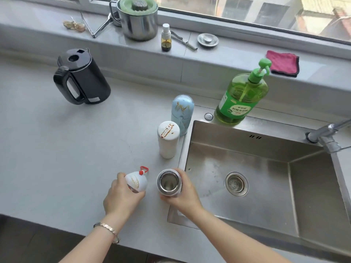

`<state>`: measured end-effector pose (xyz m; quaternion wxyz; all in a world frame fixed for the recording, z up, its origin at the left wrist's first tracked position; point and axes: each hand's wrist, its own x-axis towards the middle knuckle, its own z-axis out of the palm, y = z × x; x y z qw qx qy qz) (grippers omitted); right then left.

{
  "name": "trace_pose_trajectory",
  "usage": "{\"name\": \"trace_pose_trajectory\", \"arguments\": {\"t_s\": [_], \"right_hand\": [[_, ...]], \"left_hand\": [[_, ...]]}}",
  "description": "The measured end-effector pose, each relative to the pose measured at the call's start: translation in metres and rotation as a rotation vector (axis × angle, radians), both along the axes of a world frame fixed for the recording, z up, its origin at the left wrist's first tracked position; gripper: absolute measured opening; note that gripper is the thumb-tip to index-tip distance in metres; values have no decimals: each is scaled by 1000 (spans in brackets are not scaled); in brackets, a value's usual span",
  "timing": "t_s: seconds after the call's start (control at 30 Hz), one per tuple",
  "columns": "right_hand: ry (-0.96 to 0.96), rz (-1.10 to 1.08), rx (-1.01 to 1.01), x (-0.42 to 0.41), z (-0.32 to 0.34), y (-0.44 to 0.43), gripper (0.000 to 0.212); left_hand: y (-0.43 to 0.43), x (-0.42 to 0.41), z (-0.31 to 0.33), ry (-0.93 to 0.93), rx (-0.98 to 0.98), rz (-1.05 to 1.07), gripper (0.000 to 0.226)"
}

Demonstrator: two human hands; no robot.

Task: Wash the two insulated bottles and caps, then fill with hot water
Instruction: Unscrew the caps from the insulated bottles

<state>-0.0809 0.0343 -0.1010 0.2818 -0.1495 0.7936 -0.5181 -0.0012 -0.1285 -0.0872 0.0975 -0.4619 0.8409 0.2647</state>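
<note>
The left hand [121,200] held a white domed cap [137,182] just above the grey tabletop [57,149], its fingers [120,176] curled round the cap's lower edge, with a red loop standing up from the cap's top and thin brown streaks across its side. Just beside it, the right hand [185,194] gripped an open steel bottle [169,184] at the near left corner of the sink [313,186] — fingers wrapped round the body below the rim, the mouth facing up and the bare metal inside showing. The cap and the bottle were close but apart. Behind them on the tabletop, along the sink's left edge, a white round-topped flask [168,141] stood upright with a brown smear on its top, and a pale blue flask [182,114] stood just behind it, marked with brownish streaks; whether the two touched I could not tell. A black kettle [81,80] sat well to the left, lid closed, handle toward the near side. A green pump bottle of dish soap [241,99] stood at the sink's back rim, and the tap [326,133] reached in from the right. On the window ledge [237,54] lay a pink cloth [283,63], a small spray bottle [166,37] and a steel pot [139,25] — topped with a green sponge.
</note>
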Motion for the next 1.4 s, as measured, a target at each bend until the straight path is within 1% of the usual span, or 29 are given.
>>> {"name": "trace_pose_trajectory", "arguments": {"t_s": [0.1,0.17,0.2,0.3,0.37,0.4,0.43,0.47,0.53,0.63,0.7,0.77,0.83,0.9,0.97,1.03,1.1,1.2,1.3,1.4], "right_hand": [[-4,101,89,-2,-6,5,64],[5,171,208,-12,-6,11,77],[15,146,236,-20,-5,14,80],[78,-43,140,-53,12,14,78],[42,-75,56,-74,24,1,80],[16,-56,33,-83,28,-7,82],[-2,-25,29,-89,30,-16,85],[-12,0,29,-95,31,-25,87],[-17,25,25,-99,31,-42,82],[-30,-52,3,-97,30,-58,69],[34,-110,37,-96,29,-59,61],[85,-152,38,-94,31,-54,57],[136,-180,5,-90,38,-41,59],[195,-191,-42,-82,57,-22,61],[264,-145,-104,-71,81,4,62],[336,-62,-154,-59,105,36,65],[299,-9,-175,-46,121,61,67],[196,-58,-138,-32,129,101,65],[189,-133,-135,-23,129,135,60],[214,-179,-119,-18,133,166,70]], "left_hand": [[5,6,-5,-130,-6,-81,51],[6,12,-7,-207,19,-106,53],[6,15,-8,-220,33,-108,54],[4,17,-5,-218,20,-147,61],[1,17,-1,-217,55,-185,82],[-1,17,1,-186,105,-192,95],[-3,17,7,-120,177,-179,102],[-5,18,14,-33,252,-158,102],[-12,17,30,129,327,-154,87],[-24,12,54,256,268,-222,72],[-27,2,69,341,218,-244,68],[-25,-12,86,427,182,-287,66],[-16,-27,102,525,169,-364,69],[-1,-44,117,602,212,-467,80],[21,-58,131,657,344,-568,92],[51,-69,142,729,522,-648,97],[77,-74,149,827,662,-682,94],[122,-79,150,956,749,-726,91],[161,-81,146,978,824,-751,97],[198,-80,142,960,796,-729,89]]}}
